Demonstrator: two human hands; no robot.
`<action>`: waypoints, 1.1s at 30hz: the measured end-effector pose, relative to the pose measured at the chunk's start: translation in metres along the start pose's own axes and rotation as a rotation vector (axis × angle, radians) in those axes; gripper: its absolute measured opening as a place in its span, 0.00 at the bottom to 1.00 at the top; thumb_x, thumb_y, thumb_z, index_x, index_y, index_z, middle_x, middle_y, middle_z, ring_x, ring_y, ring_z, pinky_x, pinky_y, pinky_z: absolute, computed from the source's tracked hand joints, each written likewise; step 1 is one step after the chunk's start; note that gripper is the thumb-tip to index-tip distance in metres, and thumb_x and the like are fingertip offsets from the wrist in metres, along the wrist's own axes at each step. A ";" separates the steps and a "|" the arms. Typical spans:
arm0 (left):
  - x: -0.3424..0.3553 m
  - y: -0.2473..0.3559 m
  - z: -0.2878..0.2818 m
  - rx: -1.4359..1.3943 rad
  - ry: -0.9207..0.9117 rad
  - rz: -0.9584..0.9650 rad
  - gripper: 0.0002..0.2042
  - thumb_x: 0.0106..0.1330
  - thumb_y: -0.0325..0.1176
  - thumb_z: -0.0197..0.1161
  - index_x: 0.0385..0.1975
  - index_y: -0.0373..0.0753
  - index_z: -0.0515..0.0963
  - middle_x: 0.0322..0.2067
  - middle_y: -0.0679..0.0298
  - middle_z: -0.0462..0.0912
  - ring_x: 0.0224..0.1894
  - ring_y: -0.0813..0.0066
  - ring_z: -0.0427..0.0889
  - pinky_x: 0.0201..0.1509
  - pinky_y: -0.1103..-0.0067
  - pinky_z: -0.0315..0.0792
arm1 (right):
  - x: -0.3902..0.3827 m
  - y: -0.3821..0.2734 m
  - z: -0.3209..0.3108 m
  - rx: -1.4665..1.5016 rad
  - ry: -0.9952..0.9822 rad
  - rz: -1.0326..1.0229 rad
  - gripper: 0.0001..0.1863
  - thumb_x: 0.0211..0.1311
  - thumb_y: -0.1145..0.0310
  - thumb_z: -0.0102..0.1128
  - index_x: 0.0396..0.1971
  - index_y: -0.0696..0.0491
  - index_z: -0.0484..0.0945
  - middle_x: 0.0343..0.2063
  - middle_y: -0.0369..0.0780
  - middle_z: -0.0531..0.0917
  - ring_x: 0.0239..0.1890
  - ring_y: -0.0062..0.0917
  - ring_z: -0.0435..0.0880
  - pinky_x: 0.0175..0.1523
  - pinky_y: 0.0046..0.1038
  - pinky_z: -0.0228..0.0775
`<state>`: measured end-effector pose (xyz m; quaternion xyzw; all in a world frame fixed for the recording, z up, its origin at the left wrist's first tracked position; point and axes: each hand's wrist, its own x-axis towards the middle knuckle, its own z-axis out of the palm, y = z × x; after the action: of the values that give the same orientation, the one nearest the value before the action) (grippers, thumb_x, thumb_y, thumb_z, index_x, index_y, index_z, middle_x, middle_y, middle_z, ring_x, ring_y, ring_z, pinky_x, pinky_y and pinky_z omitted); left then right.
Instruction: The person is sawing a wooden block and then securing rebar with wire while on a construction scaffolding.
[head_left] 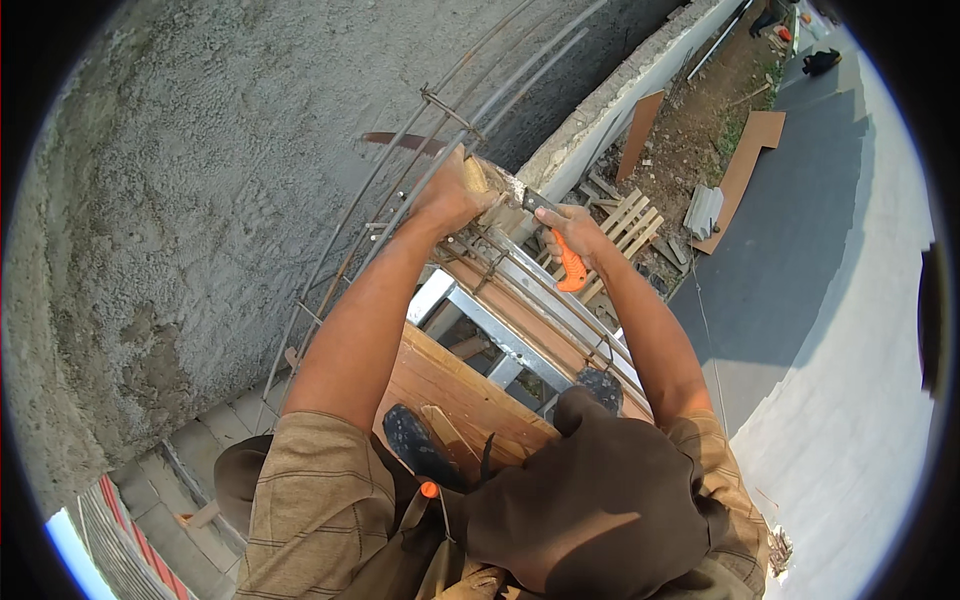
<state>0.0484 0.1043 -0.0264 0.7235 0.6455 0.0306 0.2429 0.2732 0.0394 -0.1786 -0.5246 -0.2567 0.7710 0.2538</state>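
Here both hands grip rebar (420, 180) (wall edge).

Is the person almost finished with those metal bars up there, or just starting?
Hard to say how near the end it is. Already done: the rebar cage is bent into shape, with wire ties at some crossings. In hand: the left hand grips a piece of wood against the bars, while the right hand holds an orange-handled tool to it. Left: the cage stands bare beside the rough concrete wall.
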 end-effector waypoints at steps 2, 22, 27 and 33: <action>0.002 0.003 -0.013 -0.013 0.006 0.028 0.35 0.51 0.44 0.83 0.53 0.31 0.73 0.47 0.43 0.86 0.52 0.48 0.86 0.57 0.64 0.78 | 0.000 -0.005 -0.007 0.095 0.098 -0.148 0.17 0.77 0.54 0.61 0.41 0.56 0.77 0.20 0.33 0.74 0.16 0.20 0.72 0.21 0.26 0.67; -0.001 -0.006 -0.048 -0.031 0.115 0.147 0.31 0.56 0.39 0.81 0.55 0.29 0.75 0.47 0.45 0.87 0.50 0.53 0.88 0.54 0.65 0.79 | -0.524 0.244 -0.088 0.314 1.669 -0.186 0.15 0.77 0.52 0.60 0.42 0.50 0.78 0.20 0.30 0.73 0.17 0.14 0.71 0.22 0.20 0.61; -0.012 0.004 -0.053 -0.113 0.098 0.147 0.30 0.56 0.38 0.81 0.54 0.30 0.76 0.45 0.47 0.88 0.49 0.56 0.89 0.55 0.66 0.79 | -0.538 0.334 -0.040 0.438 1.731 0.135 0.15 0.74 0.54 0.62 0.43 0.52 0.78 0.21 0.32 0.75 0.20 0.17 0.74 0.25 0.22 0.64; -0.014 0.012 -0.059 -0.122 0.063 0.136 0.33 0.55 0.38 0.82 0.57 0.29 0.75 0.50 0.45 0.86 0.53 0.52 0.87 0.58 0.64 0.78 | -0.494 0.372 0.000 0.458 1.591 0.320 0.15 0.70 0.57 0.66 0.44 0.54 0.79 0.22 0.34 0.77 0.23 0.20 0.77 0.29 0.25 0.68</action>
<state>0.0360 0.1085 0.0341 0.7482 0.5992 0.1090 0.2633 0.3864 -0.5619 -0.0904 -0.8770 0.2387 0.2314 0.3470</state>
